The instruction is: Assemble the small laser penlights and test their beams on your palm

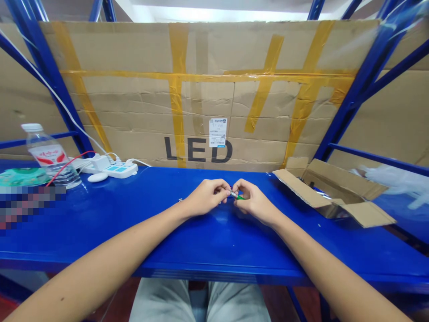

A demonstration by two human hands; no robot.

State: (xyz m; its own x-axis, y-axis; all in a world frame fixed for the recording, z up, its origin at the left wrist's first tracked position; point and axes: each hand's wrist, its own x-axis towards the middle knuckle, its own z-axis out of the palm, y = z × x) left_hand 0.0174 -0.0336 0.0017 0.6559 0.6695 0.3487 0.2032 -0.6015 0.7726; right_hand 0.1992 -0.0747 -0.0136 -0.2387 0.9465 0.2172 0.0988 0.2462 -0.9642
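Note:
Both my hands meet over the middle of the blue table point(214, 241). Between the fingertips is a small part with a silver metal end and a green body point(235, 195). My left hand point(207, 196) pinches its silver end with curled fingers. My right hand point(254, 201) is closed round the green end, which is mostly hidden by the fingers. Both wrists rest low, close to the table top.
An open cardboard box point(331, 197) lies at the right. At the left are a water bottle point(50, 156), a white power strip point(117, 169) with cables, and a green packet point(20, 176). A taped cardboard sheet marked LED point(201, 98) stands behind, and blue rack posts point(362, 89) frame the sides.

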